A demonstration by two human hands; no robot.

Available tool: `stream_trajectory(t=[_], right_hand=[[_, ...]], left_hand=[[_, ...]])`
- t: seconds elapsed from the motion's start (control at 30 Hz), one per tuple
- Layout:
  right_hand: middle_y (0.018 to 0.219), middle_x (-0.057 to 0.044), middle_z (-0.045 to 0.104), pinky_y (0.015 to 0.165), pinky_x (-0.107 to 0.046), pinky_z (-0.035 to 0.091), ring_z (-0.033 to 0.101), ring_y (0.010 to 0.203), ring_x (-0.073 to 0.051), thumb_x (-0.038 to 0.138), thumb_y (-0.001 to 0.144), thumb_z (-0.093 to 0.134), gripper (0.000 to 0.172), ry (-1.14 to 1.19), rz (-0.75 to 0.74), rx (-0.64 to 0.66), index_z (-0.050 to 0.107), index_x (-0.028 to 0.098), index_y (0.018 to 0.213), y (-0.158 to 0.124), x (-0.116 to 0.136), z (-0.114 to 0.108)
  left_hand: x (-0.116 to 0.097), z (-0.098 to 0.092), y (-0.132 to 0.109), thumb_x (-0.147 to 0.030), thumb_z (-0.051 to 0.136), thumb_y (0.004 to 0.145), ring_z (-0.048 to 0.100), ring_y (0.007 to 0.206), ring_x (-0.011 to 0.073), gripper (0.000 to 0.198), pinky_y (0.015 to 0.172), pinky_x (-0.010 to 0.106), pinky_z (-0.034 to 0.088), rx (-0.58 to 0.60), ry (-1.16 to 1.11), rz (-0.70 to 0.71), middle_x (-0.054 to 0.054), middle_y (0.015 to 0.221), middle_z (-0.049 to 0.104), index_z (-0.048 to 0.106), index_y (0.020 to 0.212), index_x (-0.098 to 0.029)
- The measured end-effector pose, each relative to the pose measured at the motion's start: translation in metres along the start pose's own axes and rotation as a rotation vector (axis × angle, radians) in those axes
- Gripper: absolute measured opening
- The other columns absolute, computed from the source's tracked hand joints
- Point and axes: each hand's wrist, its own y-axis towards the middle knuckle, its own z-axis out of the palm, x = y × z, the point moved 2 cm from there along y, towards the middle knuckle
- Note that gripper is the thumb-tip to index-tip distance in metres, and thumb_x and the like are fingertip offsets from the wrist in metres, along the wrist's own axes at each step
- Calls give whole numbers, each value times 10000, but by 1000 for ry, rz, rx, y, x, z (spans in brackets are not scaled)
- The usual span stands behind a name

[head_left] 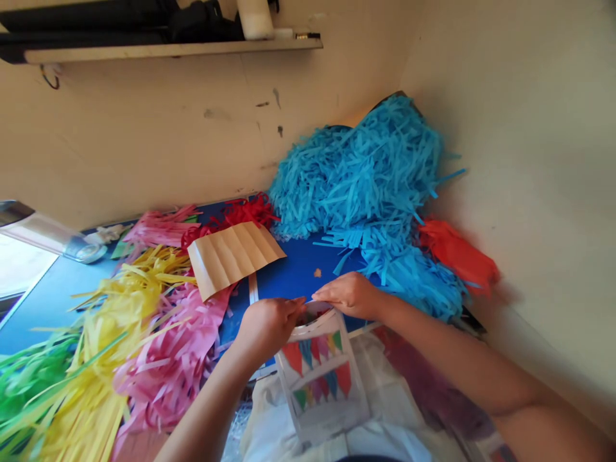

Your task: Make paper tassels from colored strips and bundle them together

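Note:
A pale, see-through plastic bag (332, 409) rests upright against my lap, with rows of coloured pennants showing on its front. Something red and dark shows at its mouth, too small to make out. My left hand (269, 328) is closed at the bag's top left edge, its fingers pointing to the right. From the other side, my right hand (350, 295) is closed on the top right edge, fingertips close to those of the left. Just beyond them lies a creased brown paper sheet (235, 258) on the blue table (301, 260).
Fringed blue paper (356, 173) is heaped at the back right, beside a red bundle (459, 255). Yellow (129, 301), pink (173, 350) and green (38, 372) strips spread along the left. A tape roll (86, 249) lies far left. Above runs a wall shelf (173, 50).

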Motion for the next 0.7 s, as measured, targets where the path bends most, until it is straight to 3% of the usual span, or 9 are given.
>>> stream_trajectory(t=[0.1, 0.17, 0.3, 0.37, 0.57, 0.7], right_hand=[[1064, -45, 762, 819, -280, 556, 725, 977, -180, 206, 969, 472, 285, 72, 10, 20, 723, 218, 1103, 1, 2, -2], [1045, -53, 766, 846, -284, 550, 725, 973, -186, 250, 964, 498, 269, 179, 93, 19, 747, 211, 1057, 2, 4, -5], [964, -60, 780, 793, -297, 555, 731, 905, -230, 445, 945, 530, 382, 471, 537, 51, 781, 157, 974, 1, 3, -6], [919, -57, 782, 747, -307, 550, 724, 865, -250, 510, 926, 524, 455, 557, 689, 91, 787, 139, 948, 0, 3, -3], [839, -65, 776, 654, -281, 502, 693, 752, -218, 464, 811, 652, 375, 636, 785, 83, 785, 137, 938, 0, 5, 2], [832, -61, 776, 665, -274, 498, 700, 767, -222, 411, 810, 654, 312, 650, 755, 91, 791, 141, 883, 9, 14, 0]], left_hand=[[-1, 0, 1, -484, 309, 999, 637, 635, 189, 554, 545, 282, 279, 57, -122, -60, 68, 717, 730, 751, 802, -214], [-4, 0, 1, -468, 323, 996, 598, 600, 163, 536, 540, 274, 266, 78, -204, -50, 43, 669, 695, 709, 727, -211], [-6, 3, -1, -410, 393, 972, 592, 637, 154, 411, 564, 264, 279, 30, -304, 8, 18, 712, 693, 690, 754, -226], [-5, 5, -2, -402, 399, 966, 596, 644, 159, 405, 570, 266, 287, 4, -314, 0, 18, 714, 693, 687, 740, -229], [-3, 8, -3, -386, 416, 955, 602, 626, 157, 391, 563, 259, 307, -16, -340, -18, 16, 694, 697, 705, 746, -226], [-7, 7, -6, -414, 453, 943, 612, 627, 157, 353, 563, 255, 337, -46, -396, -1, 10, 698, 701, 708, 789, -227]])
